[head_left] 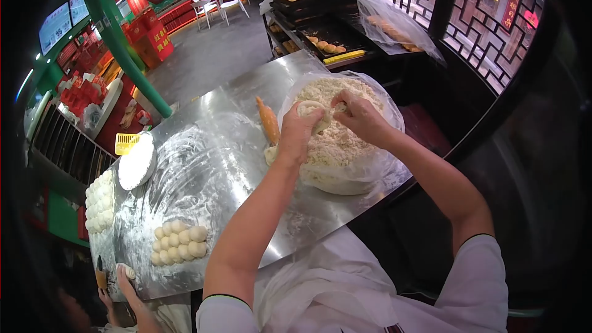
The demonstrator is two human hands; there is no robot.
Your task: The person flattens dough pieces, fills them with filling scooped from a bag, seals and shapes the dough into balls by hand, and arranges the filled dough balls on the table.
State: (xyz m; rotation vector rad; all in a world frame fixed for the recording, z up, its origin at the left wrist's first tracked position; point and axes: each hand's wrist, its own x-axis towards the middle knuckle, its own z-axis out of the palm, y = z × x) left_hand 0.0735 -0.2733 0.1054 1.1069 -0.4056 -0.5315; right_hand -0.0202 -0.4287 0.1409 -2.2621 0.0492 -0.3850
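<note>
My left hand [297, 132] is curled around a flattened round of pale dough [321, 124], over the left part of a big bowl. Close beside it, my right hand [361, 118] has its fingers pinched together on a small pale lump [340, 107]; whether this is dough or crumbs I cannot tell. Below both hands, pale crumbly filling [345, 145] fills the bowl [342, 184], which is lined with clear plastic. An orange-brown wooden rolling pin [267, 121] lies against the bowl's left side.
Dough balls [179, 243] sit in rows on the floured metal table [240, 179]. At its left are more dough pieces [100, 202], a bowl of flour [137, 163] and a yellow basket [126, 143]. A co-worker's hand [125, 274] touches dough. Baking trays [327, 34] stand beyond.
</note>
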